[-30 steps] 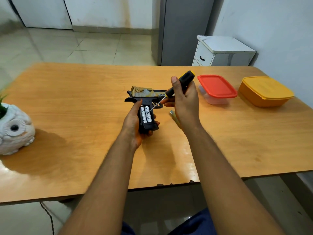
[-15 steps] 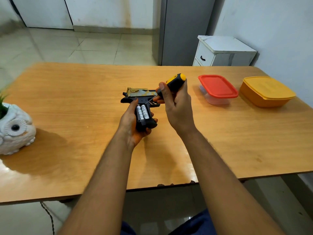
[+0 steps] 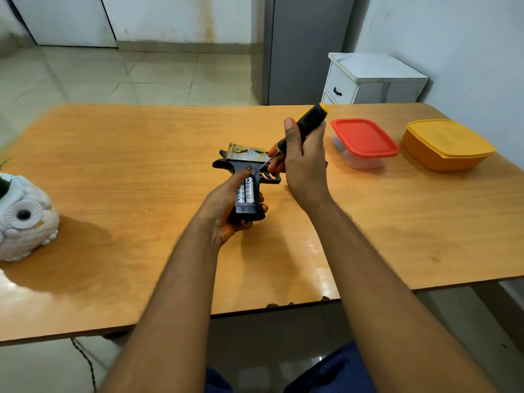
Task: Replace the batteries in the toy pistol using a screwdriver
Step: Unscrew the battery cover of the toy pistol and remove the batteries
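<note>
A black toy pistol (image 3: 246, 165) with a gold-coloured slide is held over the middle of the wooden table (image 3: 113, 171). My left hand (image 3: 226, 211) grips its handle from below, thumb lying along the open compartment. Two white batteries (image 3: 245, 191) show side by side in the handle. My right hand (image 3: 304, 163) grips a black and yellow screwdriver (image 3: 307, 123), tilted, with its thin metal tip down at the top end of the batteries. The pistol's barrel end is hidden behind my right hand.
A clear box with a red lid (image 3: 364, 140) and an orange lidded box (image 3: 446, 144) stand at the far right of the table. A white owl-shaped planter (image 3: 24, 218) sits at the left edge. A white bedside cabinet (image 3: 371, 79) is behind the table.
The pistol and both hands shifted slightly left, then back to the right. The screwdriver handle dipped lower and has risen again, its tip staying near the battery compartment.
</note>
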